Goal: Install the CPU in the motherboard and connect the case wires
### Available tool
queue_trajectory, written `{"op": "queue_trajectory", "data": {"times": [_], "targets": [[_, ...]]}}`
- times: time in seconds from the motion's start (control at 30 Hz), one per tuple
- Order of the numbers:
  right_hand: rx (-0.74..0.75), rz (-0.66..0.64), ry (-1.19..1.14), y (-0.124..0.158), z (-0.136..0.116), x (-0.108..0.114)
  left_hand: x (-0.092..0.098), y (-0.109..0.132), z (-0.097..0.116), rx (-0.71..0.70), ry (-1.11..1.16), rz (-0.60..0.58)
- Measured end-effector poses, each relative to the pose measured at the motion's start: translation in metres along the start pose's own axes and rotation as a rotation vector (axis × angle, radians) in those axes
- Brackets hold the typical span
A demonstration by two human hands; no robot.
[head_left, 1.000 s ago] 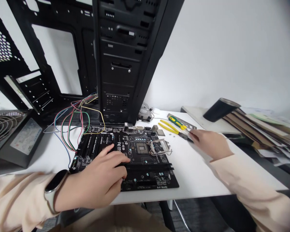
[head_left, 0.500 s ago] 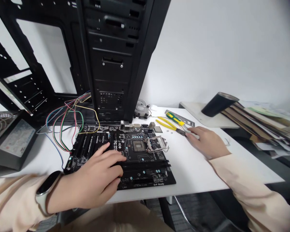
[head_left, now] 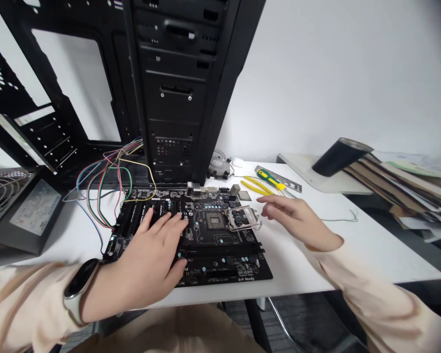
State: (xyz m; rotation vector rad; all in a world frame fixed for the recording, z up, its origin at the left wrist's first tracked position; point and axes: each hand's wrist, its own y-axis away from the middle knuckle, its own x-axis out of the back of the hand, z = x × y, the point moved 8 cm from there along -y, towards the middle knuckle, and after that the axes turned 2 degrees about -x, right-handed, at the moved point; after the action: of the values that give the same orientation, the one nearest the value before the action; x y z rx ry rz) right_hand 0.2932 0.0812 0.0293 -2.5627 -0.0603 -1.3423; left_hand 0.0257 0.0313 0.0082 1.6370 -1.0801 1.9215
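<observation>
A black motherboard [head_left: 224, 255] lies flat on the white table [head_left: 305, 264] in front of me. Its CPU socket [head_left: 215, 220] is bare and the metal socket cover [head_left: 242, 217] is flipped up to the right. My left hand [head_left: 150, 260] rests palm down on the board's left half, fingers spread over the memory slots. My right hand [head_left: 297, 218] hovers just right of the socket cover with fingers loosely extended and nothing in them. A small square CPU chip [head_left: 244, 195] lies on the table behind the board.
A black open computer case [head_left: 176, 88] stands behind the board, with coloured wires [head_left: 110, 181] trailing onto the table. Yellow pliers [head_left: 256, 187], a green-yellow screwdriver [head_left: 271, 180] and a cooler fan [head_left: 219, 165] lie at the back. A power supply [head_left: 18, 206] sits left; stacked papers [head_left: 400, 186] right.
My right hand has left the pliers and moved left toward the socket cover, its fingers opening. My left hand's fingers have spread flatter on the board.
</observation>
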Motion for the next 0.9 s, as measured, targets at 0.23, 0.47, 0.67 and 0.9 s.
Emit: {"op": "queue_trajectory", "data": {"times": [0.23,0.47,0.67,0.9], "targets": [[0.052,-0.085,-0.133,-0.006,-0.019,-0.015,-0.006,-0.003,0.003,0.011,0.004,-0.076],[0.009,-0.081,-0.170,-0.008,-0.010,-0.014,-0.012,-0.010,0.006,0.027,0.037,-0.116],[0.026,-0.068,-0.130,-0.007,-0.005,-0.011,-0.012,-0.016,0.012,0.032,0.056,-0.116],[0.134,0.013,0.078,-0.002,-0.021,0.010,-0.005,-0.016,0.016,-0.017,-0.010,-0.044]]}}
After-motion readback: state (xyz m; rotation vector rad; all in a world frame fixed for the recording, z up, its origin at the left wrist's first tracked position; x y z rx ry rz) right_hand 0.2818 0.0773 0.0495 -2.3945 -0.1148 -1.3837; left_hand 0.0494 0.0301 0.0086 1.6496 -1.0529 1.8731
